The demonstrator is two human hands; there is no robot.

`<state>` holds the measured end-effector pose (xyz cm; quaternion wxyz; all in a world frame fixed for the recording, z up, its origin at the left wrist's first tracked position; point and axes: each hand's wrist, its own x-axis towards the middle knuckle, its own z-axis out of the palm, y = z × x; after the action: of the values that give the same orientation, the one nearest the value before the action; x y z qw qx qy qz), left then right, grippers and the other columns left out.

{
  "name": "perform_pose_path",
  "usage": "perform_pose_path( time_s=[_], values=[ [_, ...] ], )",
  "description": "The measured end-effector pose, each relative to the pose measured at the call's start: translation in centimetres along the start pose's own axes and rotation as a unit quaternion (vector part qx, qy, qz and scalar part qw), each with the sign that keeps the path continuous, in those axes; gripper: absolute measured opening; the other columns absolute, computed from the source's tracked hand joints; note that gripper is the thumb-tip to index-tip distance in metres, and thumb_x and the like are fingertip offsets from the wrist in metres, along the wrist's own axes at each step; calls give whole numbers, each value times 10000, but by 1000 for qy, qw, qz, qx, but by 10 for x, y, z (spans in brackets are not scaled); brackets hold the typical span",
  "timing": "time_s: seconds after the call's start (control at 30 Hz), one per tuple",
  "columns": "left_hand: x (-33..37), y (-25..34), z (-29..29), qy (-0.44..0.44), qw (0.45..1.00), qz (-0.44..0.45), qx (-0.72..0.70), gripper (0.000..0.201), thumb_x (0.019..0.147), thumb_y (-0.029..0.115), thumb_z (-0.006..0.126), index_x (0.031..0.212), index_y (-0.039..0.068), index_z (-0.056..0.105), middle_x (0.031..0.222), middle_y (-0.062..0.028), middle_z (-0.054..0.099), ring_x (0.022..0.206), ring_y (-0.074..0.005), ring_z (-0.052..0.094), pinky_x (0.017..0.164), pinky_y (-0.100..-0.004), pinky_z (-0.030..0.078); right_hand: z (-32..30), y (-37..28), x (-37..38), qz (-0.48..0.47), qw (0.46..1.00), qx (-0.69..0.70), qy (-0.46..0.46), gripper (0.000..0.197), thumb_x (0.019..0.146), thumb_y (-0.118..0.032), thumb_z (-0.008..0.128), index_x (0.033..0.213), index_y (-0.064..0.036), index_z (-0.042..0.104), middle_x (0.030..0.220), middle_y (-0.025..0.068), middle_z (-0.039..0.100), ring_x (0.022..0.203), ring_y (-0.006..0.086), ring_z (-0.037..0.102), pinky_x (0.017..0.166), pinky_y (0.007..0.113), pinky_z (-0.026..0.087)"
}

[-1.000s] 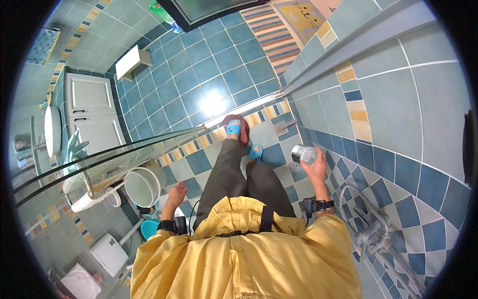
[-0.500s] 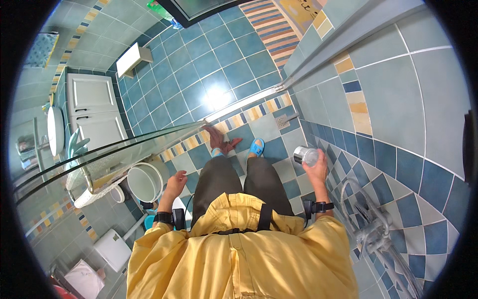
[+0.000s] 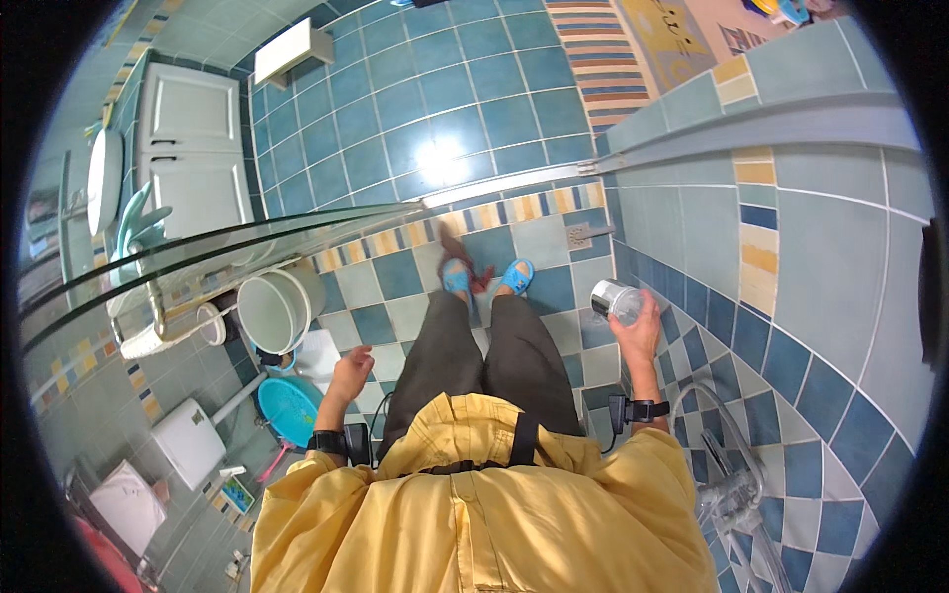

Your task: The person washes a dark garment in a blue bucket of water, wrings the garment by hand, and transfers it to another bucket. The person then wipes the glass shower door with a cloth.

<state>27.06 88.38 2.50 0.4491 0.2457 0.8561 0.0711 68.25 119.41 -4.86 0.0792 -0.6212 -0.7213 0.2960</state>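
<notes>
My right hand (image 3: 641,328) grips a clear plastic jar (image 3: 615,300) with a dark label band, tilted over on its side near the tiled wall. My left hand (image 3: 353,374) hangs beside my left thigh, fingers loosely bent and apart, with nothing in it. A reddish-brown cloth (image 3: 478,281) lies on the checkered floor by my blue slippers (image 3: 517,274), partly hidden by my left foot.
On the left a glass partition (image 3: 227,237) stands by a white bucket (image 3: 269,312); a turquoise basin (image 3: 290,407) is behind it. A floor drain (image 3: 578,235) sits ahead right. A metal shower tap (image 3: 732,494) juts from the right wall. A white stool (image 3: 295,51) stands beyond the threshold.
My view has shifted and turned, bringing the turquoise basin into sight. My left foot now stands on or against the cloth. The jar stays in my right hand.
</notes>
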Motion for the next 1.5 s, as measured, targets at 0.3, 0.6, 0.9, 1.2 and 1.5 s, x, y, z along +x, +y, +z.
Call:
perform_pose_path(
  time_s=[0.3,0.6,0.9,1.2,1.5],
  values=[
    [-38,-78,27,11,998,-54,-40,316,787,193,562,1067,48,540,885,-149,623,828,-245,607,728,-325,472,15,-33,-14,-51,998,-21,-5,703,553,-178,723,1155,-47,384,1054,182,482,980,366,469,827,413,397],
    [-79,-157,53,38,990,-23,-137,318,803,162,551,1085,19,520,939,-147,611,847,-227,593,743,-307,465,16,-67,-73,-125,989,-75,2,684,550,-186,714,1145,-41,410,1024,180,494,952,359,482,818,409,407],
    [-109,-221,73,80,982,-62,-162,298,788,146,559,1058,20,543,937,-158,614,843,-252,602,738,-317,474,18,-107,-105,-130,984,-119,-33,724,554,-203,725,1178,-49,391,1093,185,465,1001,360,466,847,415,412],
    [-60,-137,45,50,989,-28,-139,313,789,156,560,1071,22,542,919,-147,619,828,-216,599,735,-299,466,-4,-138,-49,-157,982,-104,-30,750,565,-215,723,1213,-68,374,1162,185,438,1064,353,437,873,420,400],
    [60,16,12,-18,996,79,-30,314,794,179,563,1058,12,533,928,-162,616,844,-241,605,743,-311,471,-50,-151,74,-151,984,-93,-29,712,566,-207,705,1196,-95,394,1130,160,439,1010,353,463,793,430,441]
  ],
)
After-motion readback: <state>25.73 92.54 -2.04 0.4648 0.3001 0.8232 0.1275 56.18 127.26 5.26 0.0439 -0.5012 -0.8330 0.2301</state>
